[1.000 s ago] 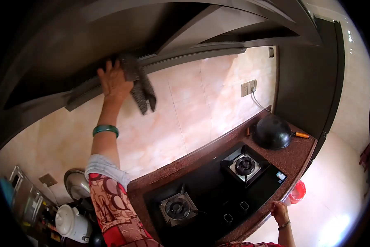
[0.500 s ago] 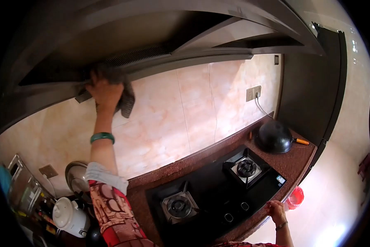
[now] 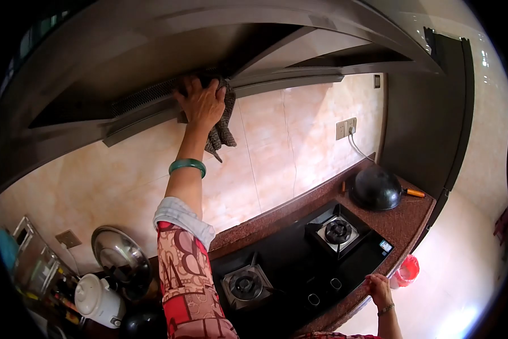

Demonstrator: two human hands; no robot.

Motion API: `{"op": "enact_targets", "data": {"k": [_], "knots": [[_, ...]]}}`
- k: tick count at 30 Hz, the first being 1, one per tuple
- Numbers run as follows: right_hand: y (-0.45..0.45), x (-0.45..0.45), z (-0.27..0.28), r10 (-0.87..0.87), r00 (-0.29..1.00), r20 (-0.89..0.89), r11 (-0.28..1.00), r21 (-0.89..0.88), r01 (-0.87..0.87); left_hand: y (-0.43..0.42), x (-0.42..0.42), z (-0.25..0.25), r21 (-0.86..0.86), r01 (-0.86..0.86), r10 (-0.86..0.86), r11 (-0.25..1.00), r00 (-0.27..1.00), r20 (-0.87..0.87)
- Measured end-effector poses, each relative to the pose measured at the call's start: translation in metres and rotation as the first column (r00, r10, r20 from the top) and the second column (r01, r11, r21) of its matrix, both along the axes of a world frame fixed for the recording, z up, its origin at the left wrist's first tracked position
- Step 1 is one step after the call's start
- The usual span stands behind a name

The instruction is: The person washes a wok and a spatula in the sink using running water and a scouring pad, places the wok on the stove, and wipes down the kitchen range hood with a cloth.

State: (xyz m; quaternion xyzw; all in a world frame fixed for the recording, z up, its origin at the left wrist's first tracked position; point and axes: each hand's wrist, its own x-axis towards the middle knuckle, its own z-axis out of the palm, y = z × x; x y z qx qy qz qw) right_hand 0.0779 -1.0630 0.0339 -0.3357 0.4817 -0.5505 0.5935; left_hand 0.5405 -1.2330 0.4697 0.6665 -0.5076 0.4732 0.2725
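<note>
My left hand is raised to the underside of the dark range hood, its fingers closed on a dark textured cloth. The cloth is pressed against the hood near the slotted vent strip, and its loose end hangs down in front of the tiled wall. Low on the right, my right hand is beside the front edge of the black gas cooktop. Its fingers are curled together, and I see nothing in them.
An upturned black wok rests on the brown counter right of the burners. At the left stand a white rice cooker and a metal lid. A red-lined bin is on the floor. A plugged-in cord hangs from the wall socket.
My left hand has moved right along the hood with the cloth, toward the middle of the vent strip. My right hand has stayed almost in place.
</note>
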Motion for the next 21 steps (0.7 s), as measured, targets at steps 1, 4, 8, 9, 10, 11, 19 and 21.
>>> {"op": "enact_targets", "data": {"k": [1,4,8,9,10,11,19,21], "knots": [[-0.003,0.005,0.009,-0.002,1.000,0.000,1.000,-0.003,0.002,-0.004,0.001,0.001,-0.003,0.002,-0.002,1.000,1.000,0.000],[-0.015,0.017,0.032,0.066,0.994,-0.092,0.992,-0.102,-0.076,-0.031,0.017,0.008,-0.193,0.141,-0.157,0.971,0.985,-0.070],[-0.020,0.045,0.102,0.129,0.972,-0.199,0.973,-0.164,-0.162,0.008,0.016,0.014,-0.852,0.491,-0.802,0.180,-0.428,-0.416],[-0.023,0.053,0.120,0.149,0.961,-0.235,0.965,-0.179,-0.194,0.020,0.017,0.011,-0.923,0.372,-0.620,0.098,-0.703,-0.349],[-0.031,0.061,0.134,0.191,0.935,-0.300,0.949,-0.188,-0.254,0.030,0.019,0.004,-0.921,0.372,-0.610,0.114,-0.706,-0.360],[-0.041,0.070,0.147,0.232,0.902,-0.364,0.928,-0.194,-0.317,0.040,0.021,-0.004,-0.880,0.466,-0.533,0.095,-0.723,-0.440],[-0.087,0.187,0.240,0.414,0.810,-0.415,0.642,-0.497,-0.583,0.097,-0.020,-0.057,-0.817,0.561,-0.109,0.135,-0.811,-0.575],[-0.088,0.212,0.239,0.539,0.766,-0.351,0.562,-0.527,-0.638,0.102,-0.024,-0.066,-0.819,0.557,-0.057,0.139,-0.821,-0.568]]}}
